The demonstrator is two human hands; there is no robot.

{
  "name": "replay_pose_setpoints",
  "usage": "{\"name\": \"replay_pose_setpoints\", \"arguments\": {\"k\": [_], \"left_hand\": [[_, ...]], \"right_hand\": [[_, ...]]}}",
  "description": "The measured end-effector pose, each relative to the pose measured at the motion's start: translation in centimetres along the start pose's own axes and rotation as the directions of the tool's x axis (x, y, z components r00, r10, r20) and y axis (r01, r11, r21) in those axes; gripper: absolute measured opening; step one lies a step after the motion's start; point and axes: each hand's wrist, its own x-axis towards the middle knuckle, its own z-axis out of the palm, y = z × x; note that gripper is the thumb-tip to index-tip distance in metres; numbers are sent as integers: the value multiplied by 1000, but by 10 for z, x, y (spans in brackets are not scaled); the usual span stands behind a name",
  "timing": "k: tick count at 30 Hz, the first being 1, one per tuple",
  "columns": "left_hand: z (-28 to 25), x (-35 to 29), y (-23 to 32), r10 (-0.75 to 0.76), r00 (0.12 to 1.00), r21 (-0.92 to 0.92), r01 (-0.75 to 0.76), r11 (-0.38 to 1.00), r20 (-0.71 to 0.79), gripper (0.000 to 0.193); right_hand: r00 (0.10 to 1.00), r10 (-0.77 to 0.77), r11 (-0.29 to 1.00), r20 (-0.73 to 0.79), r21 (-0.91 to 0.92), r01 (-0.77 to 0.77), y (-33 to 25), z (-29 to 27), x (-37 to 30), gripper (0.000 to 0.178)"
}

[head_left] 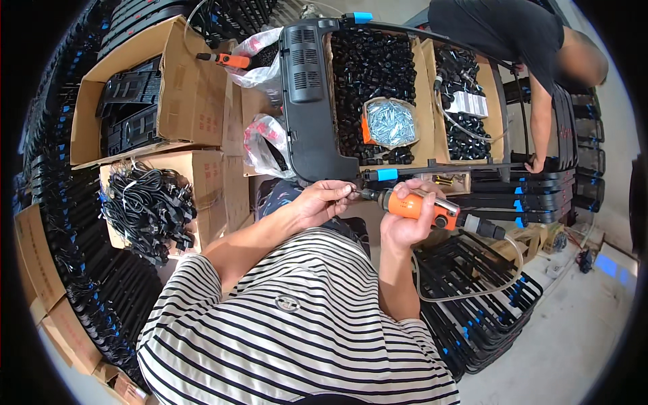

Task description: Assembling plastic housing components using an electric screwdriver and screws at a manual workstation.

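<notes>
Orange-bodied, the power driver [406, 205] lies nearly level on my side of the black vented panel [314, 138], just off its right corner. My right hand [408, 226] is clamped around it, palm up, its forearm almost upright beneath. Nearer the panel, my left hand [324, 201] draws thumb and forefinger together at the tip of the bit [365, 194]; whether they pinch a small part, I cannot tell. That forearm slants inward, elbow bent out wide.
</notes>
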Motion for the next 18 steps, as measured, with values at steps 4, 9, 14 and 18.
{"name": "replay_pose_setpoints", "arguments": {"k": [4, 9, 14, 18], "left_hand": [[-17, -4, -4, -100, 989, 162, 117, 980, -107, 24], [-55, -22, 13, 328, 810, 757, 202, 621, -486, 49], [-77, -13, 30, 527, 720, 885, 289, 365, -452, 59], [-88, -10, 28, 566, 729, 917, 237, 320, -385, 57]], "right_hand": [[995, -94, 995, 20, -35, 95, 14, -14, 3, 18], [972, -206, 960, 109, -172, 222, 34, -25, 14, 13], [965, -175, 960, 193, -184, 211, 50, -23, 13, 17], [942, -144, 929, 302, -287, 234, 64, -23, 11, 16]]}}
